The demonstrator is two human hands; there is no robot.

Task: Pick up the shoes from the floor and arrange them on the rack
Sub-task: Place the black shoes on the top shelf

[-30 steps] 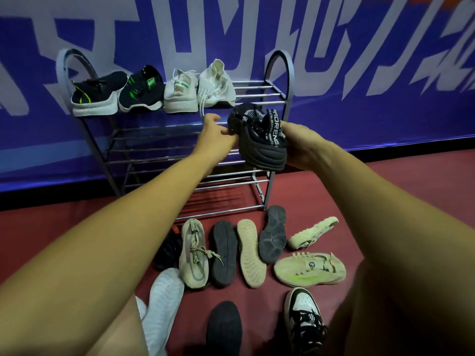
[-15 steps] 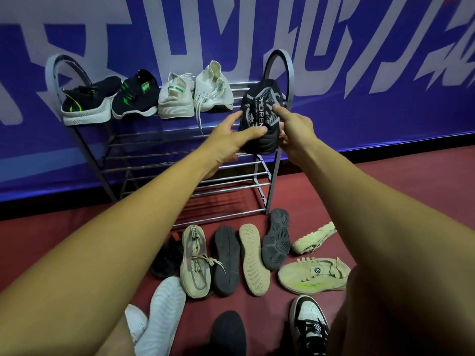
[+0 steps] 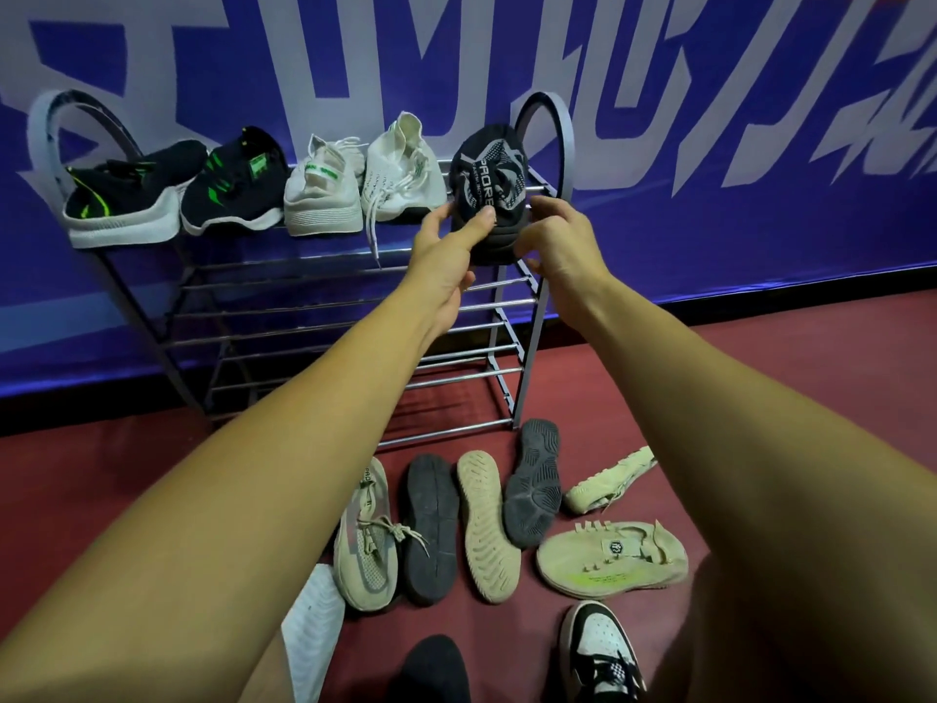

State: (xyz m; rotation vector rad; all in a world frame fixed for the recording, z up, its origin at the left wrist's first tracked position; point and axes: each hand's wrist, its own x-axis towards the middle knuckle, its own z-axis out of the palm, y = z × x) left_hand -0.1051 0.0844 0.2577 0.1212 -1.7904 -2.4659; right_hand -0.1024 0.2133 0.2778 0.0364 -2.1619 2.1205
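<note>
A white-lettered blue banner point(image 3: 710, 220) covers the wall above a black baseboard point(image 3: 76, 412).

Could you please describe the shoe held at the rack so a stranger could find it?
Find the metal rack by the blue wall; follow its top shelf to the right end. The black shoe there is beside a white shoe; it has white lettering, not green marks like the other dark shoes.

Perhaps a sports hall: red floor point(image 3: 76, 474), blue lettered banner point(image 3: 710, 220).
</note>
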